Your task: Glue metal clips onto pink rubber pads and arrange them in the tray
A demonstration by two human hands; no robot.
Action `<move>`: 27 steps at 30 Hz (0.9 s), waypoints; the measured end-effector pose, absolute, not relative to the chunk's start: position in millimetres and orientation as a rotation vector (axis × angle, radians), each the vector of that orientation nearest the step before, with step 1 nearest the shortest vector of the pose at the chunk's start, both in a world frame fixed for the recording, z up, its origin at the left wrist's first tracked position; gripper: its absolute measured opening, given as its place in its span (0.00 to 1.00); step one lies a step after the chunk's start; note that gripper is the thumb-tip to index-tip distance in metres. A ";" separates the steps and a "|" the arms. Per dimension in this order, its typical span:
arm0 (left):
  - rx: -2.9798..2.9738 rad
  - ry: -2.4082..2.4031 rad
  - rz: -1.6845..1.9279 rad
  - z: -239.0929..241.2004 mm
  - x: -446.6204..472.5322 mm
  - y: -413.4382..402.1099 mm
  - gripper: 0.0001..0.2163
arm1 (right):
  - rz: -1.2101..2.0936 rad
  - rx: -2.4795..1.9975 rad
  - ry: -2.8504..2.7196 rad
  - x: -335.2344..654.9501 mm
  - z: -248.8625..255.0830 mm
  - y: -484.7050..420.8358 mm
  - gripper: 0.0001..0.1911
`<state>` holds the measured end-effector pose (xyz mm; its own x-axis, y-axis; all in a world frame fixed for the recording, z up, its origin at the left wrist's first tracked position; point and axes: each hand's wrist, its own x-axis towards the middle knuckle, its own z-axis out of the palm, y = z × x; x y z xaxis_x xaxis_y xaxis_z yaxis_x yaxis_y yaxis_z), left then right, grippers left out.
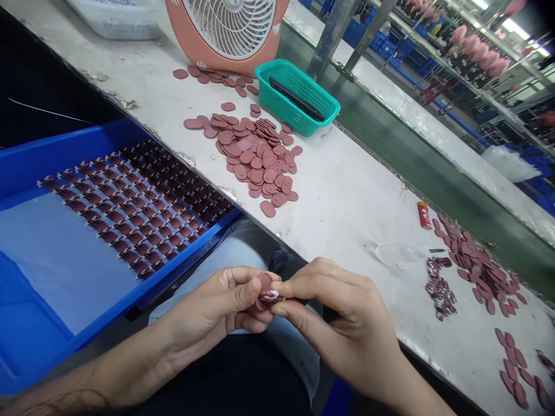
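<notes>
My left hand (212,306) and my right hand (342,312) meet above my lap, pinching a small mauve oval tag (265,292) between thumbs and fingers. A shiny patterned piece (271,297) lies against the tag, partly hidden by my fingertips. Beyond my hands, a loose heap of mauve oval tags (254,153) lies on the white workbench (347,190). To my left, a blue tray (156,283) holds many small pieces in tidy rows (139,208). On the right lie another heap of tags (481,266) and a small pile of patterned pieces (440,287).
A salmon-coloured fan (225,34) and a green basket (297,95) holding a black object stand at the bench's far edge. A red cylinder (424,215) lies nearby. Beyond the bench run a green conveyor belt (390,127) and racks of pink items (477,52).
</notes>
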<state>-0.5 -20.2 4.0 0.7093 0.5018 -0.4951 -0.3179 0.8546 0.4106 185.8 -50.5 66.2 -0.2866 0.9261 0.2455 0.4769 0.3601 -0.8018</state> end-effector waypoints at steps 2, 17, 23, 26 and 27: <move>0.328 0.604 0.457 2.9 -1.7 -18.9 0.17 | 0.821 -1.203 -1.927 186.7 69.1 -49.1 0.06; 0.240 0.583 0.495 2.3 -2.2 -18.2 0.17 | 0.829 -1.162 -1.917 184.7 64.4 -46.8 0.05; 0.228 0.641 0.486 5.6 -3.7 -19.4 0.18 | 0.828 -1.176 -1.898 182.4 65.6 -46.6 0.04; 0.232 0.667 0.488 6.2 -4.4 -19.5 0.19 | 0.827 -1.178 -1.891 181.6 64.9 -46.4 0.03; 0.235 0.671 0.489 6.1 -4.3 -19.5 0.19 | 0.828 -1.175 -1.890 181.4 64.7 -46.4 0.03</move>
<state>-4.3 -19.5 6.1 0.6759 0.5047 -0.5371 -0.3567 0.8617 0.3608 181.4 -46.4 64.7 -0.2993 0.9194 0.2552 0.4355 0.3696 -0.8208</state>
